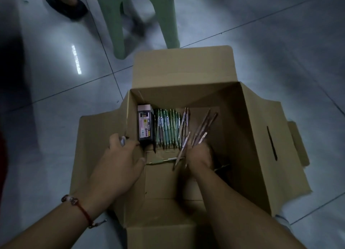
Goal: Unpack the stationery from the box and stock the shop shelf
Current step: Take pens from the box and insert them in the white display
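Head view, looking down into an open cardboard box (248, 136) on a grey tiled floor (56, 84), flaps folded out on all four sides. Nearest, two bare forearms reaching in from the bottom edge; on the left wrist, a red string bracelet with beads (78, 205). Left hand (121, 161) laid over the box's left wall at the corner, fingers bent over the edge, thumb inside against the cardboard, gripping the rim. Right hand (199, 155) down inside the box, fingers curled round a loose bunch of brownish-pink pens (203, 125), their far ends fanning up and away from the fist. Just beside that fist, on the box bottom, one green pen (162, 160) lying crosswise, apart from the rest. Farther in, a tidy row of green pens (167, 128) lying side by side, lengthwise away from the viewer. Left of that row, touching the left wall, a dark packet with a pink label (145, 125). Between the green row and the held bunch, a few more pinkish pens (183, 125) resting at a slant. Beyond the box, the legs of a pale green plastic stool (115, 24) standing on the floor. Farthest, top left, a dark shoe (63, 3), blurred.
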`<state>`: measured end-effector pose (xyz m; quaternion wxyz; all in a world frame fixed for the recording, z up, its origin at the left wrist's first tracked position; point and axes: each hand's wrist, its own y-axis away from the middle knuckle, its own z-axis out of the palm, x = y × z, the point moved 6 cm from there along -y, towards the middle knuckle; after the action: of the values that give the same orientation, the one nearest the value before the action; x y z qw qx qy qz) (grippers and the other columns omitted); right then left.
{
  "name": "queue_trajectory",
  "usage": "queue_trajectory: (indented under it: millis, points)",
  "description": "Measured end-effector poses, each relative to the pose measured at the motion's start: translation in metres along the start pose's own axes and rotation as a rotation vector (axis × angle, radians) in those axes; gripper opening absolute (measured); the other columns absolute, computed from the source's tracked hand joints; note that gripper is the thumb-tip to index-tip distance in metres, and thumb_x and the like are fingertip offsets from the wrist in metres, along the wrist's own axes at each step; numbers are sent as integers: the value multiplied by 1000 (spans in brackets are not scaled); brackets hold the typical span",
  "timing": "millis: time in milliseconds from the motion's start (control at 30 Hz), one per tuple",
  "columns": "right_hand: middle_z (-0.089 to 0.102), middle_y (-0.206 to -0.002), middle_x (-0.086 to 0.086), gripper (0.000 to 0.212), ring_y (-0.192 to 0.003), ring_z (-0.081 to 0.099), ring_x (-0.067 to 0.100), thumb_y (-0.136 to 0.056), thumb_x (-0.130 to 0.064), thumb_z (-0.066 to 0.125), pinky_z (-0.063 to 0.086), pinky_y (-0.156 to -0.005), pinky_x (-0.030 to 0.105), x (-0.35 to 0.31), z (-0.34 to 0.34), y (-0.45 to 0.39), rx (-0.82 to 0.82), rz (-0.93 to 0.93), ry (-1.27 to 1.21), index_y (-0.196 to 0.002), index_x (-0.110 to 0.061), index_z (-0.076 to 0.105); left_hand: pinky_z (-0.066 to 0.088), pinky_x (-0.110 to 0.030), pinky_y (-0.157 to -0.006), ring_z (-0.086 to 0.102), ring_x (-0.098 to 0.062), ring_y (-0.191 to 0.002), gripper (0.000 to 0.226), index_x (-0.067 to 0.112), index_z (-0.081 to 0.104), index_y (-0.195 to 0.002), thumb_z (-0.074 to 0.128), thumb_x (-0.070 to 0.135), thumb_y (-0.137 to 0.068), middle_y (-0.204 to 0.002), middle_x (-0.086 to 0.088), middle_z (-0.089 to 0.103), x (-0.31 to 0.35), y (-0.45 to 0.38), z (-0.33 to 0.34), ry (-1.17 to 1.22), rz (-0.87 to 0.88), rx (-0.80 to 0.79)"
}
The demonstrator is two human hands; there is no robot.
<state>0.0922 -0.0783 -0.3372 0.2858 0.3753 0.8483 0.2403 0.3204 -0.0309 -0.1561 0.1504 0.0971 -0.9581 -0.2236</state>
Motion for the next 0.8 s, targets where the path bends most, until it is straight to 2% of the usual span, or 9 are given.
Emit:
queue_trajectory:
  millis: [133, 267, 333, 400, 533, 633, 700, 733, 800]
  points:
    - [61, -125, 15, 50, -112, 61, 35, -90, -33, 64, 51, -90, 39, -5, 2, -2, -54, -133, 23, -133, -16, 45, 44, -32, -96, 46, -26, -123, 51, 28, 42, -140, 57, 42, -93, -145, -6, 23, -8, 1, -7, -24, 11, 1]
    - [56, -136, 15, 59, -121, 55, 34, -95, -37, 58, 46, -99, 37, 0, 9, 2, -125, -178, -24, -146, -15, 37, 46, -43, -93, 44, -33, -122, 40, 17, 61, -124, 65, 32, -88, -135, -15, 43, -8, 0, -19, -140, 58, 109]
    - [58, -132, 17, 51, -117, 57, 33, -97, -36, 55, 46, -93, 33, 1, 8, 7, -132, -179, -39, -139, -8, 46, 48, -46, -85, 49, -36, -112, 33, 14, 68, -113, 71, 27, -83, -122, -18, 53, 0, 0, -29, -168, 108, 225]
    - [63, -121, 16, 38, -107, 60, 31, -98, -33, 54, 45, -80, 32, -1, 2, 18, -110, -209, -55, -127, -9, 54, 44, -40, -83, 47, -29, -110, 32, 19, 65, -116, 66, 31, -87, -117, -9, 55, 10, -3, -34, -112, 132, 247]
    - [62, -95, 10, 19, -82, 58, 27, -101, -32, 45, 40, -61, 30, -30, -9, 67, -177, -405, -164, -106, -15, 53, 42, -28, -84, 50, -9, -100, 36, 27, 57, -129, 53, 41, -96, -105, 11, 52, 28, -17, -32, 335, 59, 76]
    - [57, -85, 7, 20, -76, 54, 25, -103, -32, 42, 33, -58, 33, -63, -21, 120, -269, -630, -293, -94, -15, 46, 44, -28, -87, 55, -6, -97, 53, 25, 52, -135, 52, 56, -92, -106, 15, 59, 28, -29, -17, 624, -152, -100]
    - [58, -84, 1, 17, -78, 56, 19, -102, -32, 45, 37, -62, 33, -79, -29, 147, -329, -718, -360, -89, -21, 47, 48, -40, -97, 63, -16, -103, 78, 21, 58, -130, 53, 78, -75, -115, 3, 67, 29, -30, -4, 881, -259, -259]
    - [60, -85, -3, 13, -78, 57, 14, -101, -33, 46, 41, -64, 32, -85, -30, 157, -383, -744, -386, -92, -25, 50, 50, -42, -95, 67, -20, -100, 83, 18, 62, -123, 55, 82, -70, -114, -5, 70, 30, -30, 0, 996, -284, -307]
    - [63, -86, -6, 7, -74, 59, 9, -99, -32, 49, 46, -61, 29, -95, -34, 174, -511, -725, -491, -100, -27, 56, 52, -36, -84, 70, -28, -93, 66, 12, 66, -110, 59, 70, -80, -108, -15, 72, 32, -28, -5, 1154, -305, -292]
